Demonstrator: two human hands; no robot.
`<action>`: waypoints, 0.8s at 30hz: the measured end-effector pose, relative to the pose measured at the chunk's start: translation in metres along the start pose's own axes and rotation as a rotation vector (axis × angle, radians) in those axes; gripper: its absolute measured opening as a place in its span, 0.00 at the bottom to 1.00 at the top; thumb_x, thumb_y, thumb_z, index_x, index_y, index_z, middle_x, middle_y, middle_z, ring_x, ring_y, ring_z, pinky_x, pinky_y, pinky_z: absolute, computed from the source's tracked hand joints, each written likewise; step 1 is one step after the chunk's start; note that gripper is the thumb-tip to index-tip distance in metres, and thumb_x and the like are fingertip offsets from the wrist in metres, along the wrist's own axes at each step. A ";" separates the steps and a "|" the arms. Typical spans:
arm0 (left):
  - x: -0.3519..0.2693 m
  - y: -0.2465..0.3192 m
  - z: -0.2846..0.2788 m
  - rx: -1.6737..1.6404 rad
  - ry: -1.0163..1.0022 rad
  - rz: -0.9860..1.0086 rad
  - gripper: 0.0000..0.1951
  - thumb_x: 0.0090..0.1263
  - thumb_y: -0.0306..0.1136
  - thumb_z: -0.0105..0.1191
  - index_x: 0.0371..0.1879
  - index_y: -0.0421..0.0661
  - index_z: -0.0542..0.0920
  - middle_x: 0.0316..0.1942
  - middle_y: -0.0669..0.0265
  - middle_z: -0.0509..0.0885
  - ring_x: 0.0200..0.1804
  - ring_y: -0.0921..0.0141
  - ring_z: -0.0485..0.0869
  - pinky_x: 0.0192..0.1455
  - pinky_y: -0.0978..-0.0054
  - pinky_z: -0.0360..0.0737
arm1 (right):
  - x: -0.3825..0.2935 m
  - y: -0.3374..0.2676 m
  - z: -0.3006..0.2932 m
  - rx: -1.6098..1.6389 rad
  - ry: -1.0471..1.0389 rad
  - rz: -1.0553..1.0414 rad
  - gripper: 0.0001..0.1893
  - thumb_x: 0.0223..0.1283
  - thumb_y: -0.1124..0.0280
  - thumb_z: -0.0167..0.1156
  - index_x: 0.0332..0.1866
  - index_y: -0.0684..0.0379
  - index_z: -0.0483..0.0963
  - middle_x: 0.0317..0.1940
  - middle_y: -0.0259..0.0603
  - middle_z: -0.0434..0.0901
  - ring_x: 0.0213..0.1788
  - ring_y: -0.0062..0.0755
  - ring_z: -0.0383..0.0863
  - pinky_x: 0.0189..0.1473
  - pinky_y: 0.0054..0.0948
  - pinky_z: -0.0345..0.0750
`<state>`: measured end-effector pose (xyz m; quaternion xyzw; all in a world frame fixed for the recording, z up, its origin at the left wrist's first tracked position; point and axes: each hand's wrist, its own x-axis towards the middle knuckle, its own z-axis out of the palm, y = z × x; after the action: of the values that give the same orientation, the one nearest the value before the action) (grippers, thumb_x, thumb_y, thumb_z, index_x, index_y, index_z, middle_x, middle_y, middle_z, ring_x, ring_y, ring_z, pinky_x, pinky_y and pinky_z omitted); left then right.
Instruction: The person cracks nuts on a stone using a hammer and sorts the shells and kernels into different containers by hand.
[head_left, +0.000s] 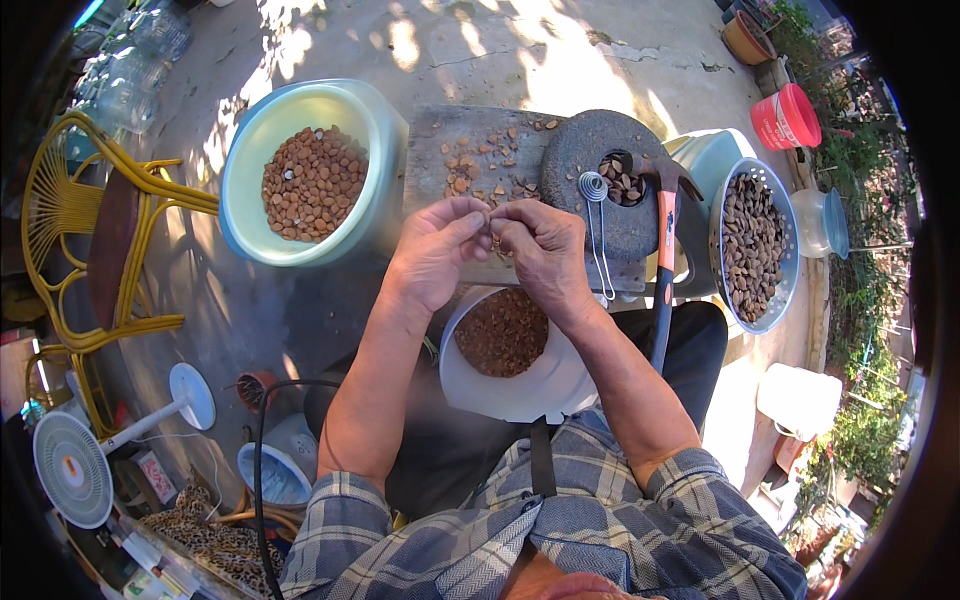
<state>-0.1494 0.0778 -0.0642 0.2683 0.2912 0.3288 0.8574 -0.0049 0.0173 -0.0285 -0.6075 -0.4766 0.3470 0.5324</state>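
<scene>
My left hand (441, 253) and my right hand (546, 255) meet fingertip to fingertip over the near edge of a weathered wooden board (435, 124). Both pinch something small, apparently a piece of nut, mostly hidden by the fingers. Broken brown shell bits (463, 169) lie scattered on the board. To the right, a round stone (570, 146) has a central hole holding several nuts (619, 182). A wire scoop with a coiled head (593, 187) and a claw hammer (665, 225) rest across the stone. Below my hands, a white bucket (517, 394) holds shell fragments (502, 334).
Left of the board stands a pale green tub (244, 176) of brown kernels (315, 184). On the right, a colander (787, 277) holds unshelled nuts (752, 247). A yellow cane chair (64, 195), a white fan (73, 471) and a red bucket (784, 120) stand farther out.
</scene>
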 end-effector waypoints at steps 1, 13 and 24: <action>0.000 0.000 -0.001 -0.018 -0.006 -0.007 0.07 0.70 0.24 0.57 0.44 0.37 0.80 0.36 0.64 0.84 0.35 0.74 0.81 0.37 0.79 0.79 | 0.001 0.000 0.000 -0.001 -0.007 0.009 0.05 0.60 0.80 0.58 0.33 0.70 0.80 0.23 0.42 0.83 0.28 0.24 0.83 0.34 0.25 0.79; 0.000 0.000 -0.005 -0.030 0.016 -0.015 0.06 0.70 0.22 0.57 0.43 0.38 0.81 0.35 0.63 0.83 0.32 0.73 0.81 0.33 0.82 0.80 | 0.004 0.004 -0.005 0.084 -0.147 0.129 0.08 0.66 0.76 0.58 0.35 0.68 0.81 0.22 0.33 0.79 0.24 0.16 0.75 0.26 0.18 0.71; 0.004 -0.010 -0.010 -0.191 -0.033 -0.082 0.05 0.69 0.21 0.56 0.42 0.38 0.82 0.35 0.61 0.83 0.33 0.71 0.81 0.33 0.80 0.79 | 0.003 0.010 -0.007 -0.001 -0.154 0.048 0.07 0.67 0.78 0.55 0.33 0.67 0.78 0.20 0.31 0.77 0.23 0.14 0.71 0.25 0.19 0.69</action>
<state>-0.1498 0.0768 -0.0792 0.1785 0.2552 0.3153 0.8964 0.0047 0.0185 -0.0368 -0.5907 -0.5016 0.4050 0.4852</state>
